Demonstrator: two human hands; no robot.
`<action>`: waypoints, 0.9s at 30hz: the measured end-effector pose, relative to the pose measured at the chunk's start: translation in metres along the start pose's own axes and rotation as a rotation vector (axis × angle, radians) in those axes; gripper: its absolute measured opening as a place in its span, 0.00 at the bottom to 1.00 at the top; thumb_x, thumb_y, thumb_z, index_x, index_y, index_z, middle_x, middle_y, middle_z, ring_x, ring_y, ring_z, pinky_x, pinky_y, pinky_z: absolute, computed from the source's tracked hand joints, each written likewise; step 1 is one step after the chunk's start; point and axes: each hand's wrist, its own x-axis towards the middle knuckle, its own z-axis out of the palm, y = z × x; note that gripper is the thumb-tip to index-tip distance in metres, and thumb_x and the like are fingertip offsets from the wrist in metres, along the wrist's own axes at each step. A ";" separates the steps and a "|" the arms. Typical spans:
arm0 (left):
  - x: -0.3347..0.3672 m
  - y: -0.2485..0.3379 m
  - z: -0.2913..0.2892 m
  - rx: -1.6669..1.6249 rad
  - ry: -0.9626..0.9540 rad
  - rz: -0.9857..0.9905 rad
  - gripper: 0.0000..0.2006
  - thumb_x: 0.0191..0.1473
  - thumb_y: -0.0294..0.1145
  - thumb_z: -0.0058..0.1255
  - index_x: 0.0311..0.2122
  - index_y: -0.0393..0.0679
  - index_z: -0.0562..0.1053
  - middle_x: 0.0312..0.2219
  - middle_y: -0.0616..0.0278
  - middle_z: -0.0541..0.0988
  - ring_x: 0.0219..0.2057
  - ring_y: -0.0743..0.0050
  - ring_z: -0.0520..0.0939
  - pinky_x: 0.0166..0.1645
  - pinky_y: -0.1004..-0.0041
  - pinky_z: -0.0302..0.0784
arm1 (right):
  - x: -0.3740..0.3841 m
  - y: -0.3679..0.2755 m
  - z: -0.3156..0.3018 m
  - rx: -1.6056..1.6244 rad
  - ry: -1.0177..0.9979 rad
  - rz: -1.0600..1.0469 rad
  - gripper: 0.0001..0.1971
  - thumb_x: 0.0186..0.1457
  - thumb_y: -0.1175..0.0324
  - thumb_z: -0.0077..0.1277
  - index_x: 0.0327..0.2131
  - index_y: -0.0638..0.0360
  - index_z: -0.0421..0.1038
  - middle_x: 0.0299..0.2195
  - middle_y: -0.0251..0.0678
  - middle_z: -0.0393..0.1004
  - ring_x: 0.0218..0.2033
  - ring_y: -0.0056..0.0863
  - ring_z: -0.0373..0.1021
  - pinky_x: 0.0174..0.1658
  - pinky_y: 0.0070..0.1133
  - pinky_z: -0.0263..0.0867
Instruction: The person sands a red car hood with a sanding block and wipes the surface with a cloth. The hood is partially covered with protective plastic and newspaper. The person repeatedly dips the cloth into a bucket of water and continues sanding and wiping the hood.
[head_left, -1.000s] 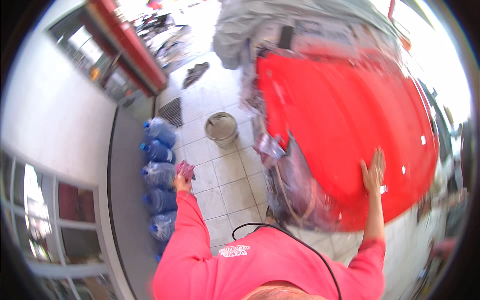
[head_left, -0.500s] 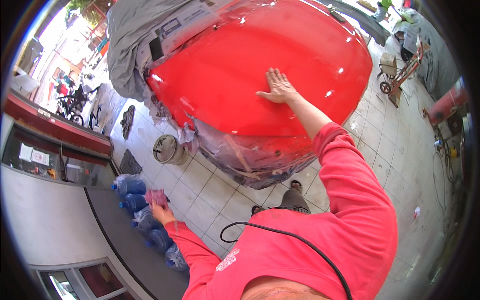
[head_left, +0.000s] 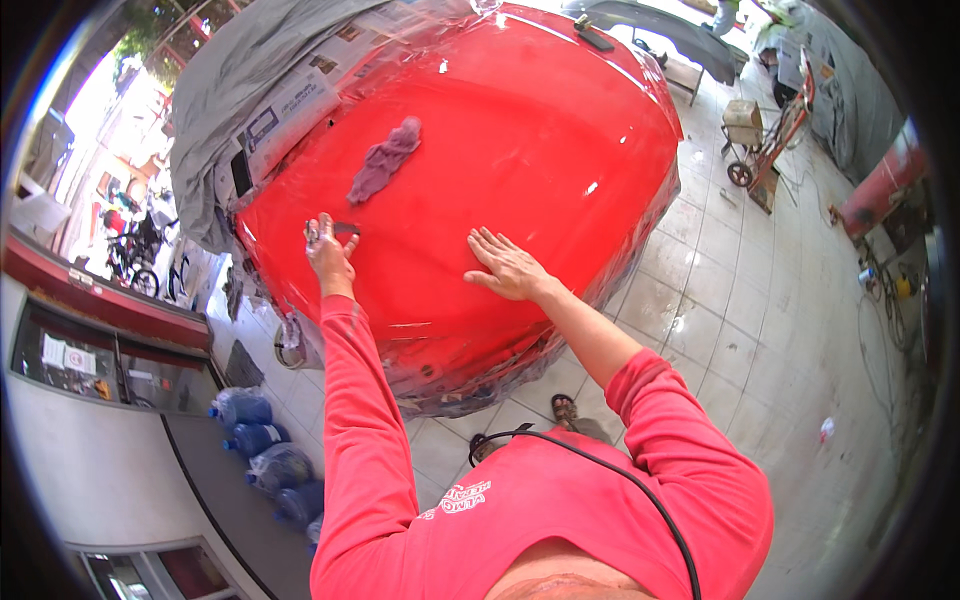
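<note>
A glossy red car hood (head_left: 520,150) spreads out in front of me. My right hand (head_left: 507,270) rests palm down near its front part, fingers stretched out and holding nothing. Over the hood's left side is my left hand (head_left: 330,255), its fingers apart and free of any object. Farther off, a crumpled mauve cloth (head_left: 385,160) is over the hood, apart from both hands; whether it lies on the paint or is still in the air I cannot tell. A dark shadow or mark shows beside the left fingertips.
Newspaper (head_left: 290,110) and a grey cover (head_left: 215,130) mask the car's far left. Clear plastic (head_left: 470,395) wraps its front. Blue water jugs (head_left: 255,437) line the wall at left. A hand truck (head_left: 770,150) stands at far right on the tiled floor (head_left: 690,330).
My left hand has come up from beside the jugs to the hood and let go of the cloth. The cloth is now over the hood. My right hand appears lower and farther left.
</note>
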 end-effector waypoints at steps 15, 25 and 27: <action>-0.152 0.002 0.089 0.848 -0.111 0.442 0.44 0.65 0.61 0.57 0.76 0.42 0.61 0.65 0.35 0.73 0.66 0.30 0.73 0.73 0.45 0.65 | 0.172 0.060 -0.059 0.504 0.297 0.558 0.73 0.54 0.19 0.55 0.78 0.68 0.28 0.81 0.59 0.28 0.83 0.47 0.24 0.81 0.38 0.33; -0.158 0.001 0.091 0.853 -0.109 0.280 0.43 0.67 0.62 0.53 0.76 0.42 0.61 0.62 0.33 0.76 0.63 0.30 0.76 0.72 0.47 0.69 | 0.382 0.009 0.001 0.006 0.228 0.175 0.66 0.51 0.17 0.54 0.75 0.67 0.53 0.78 0.65 0.44 0.81 0.60 0.35 0.80 0.49 0.36; -0.156 0.001 0.094 0.898 -0.106 0.292 0.42 0.67 0.61 0.53 0.76 0.43 0.61 0.62 0.35 0.77 0.62 0.29 0.77 0.72 0.47 0.69 | 0.380 -0.013 0.020 -0.284 0.191 -0.146 0.58 0.54 0.21 0.55 0.77 0.50 0.57 0.79 0.59 0.44 0.80 0.60 0.40 0.79 0.49 0.43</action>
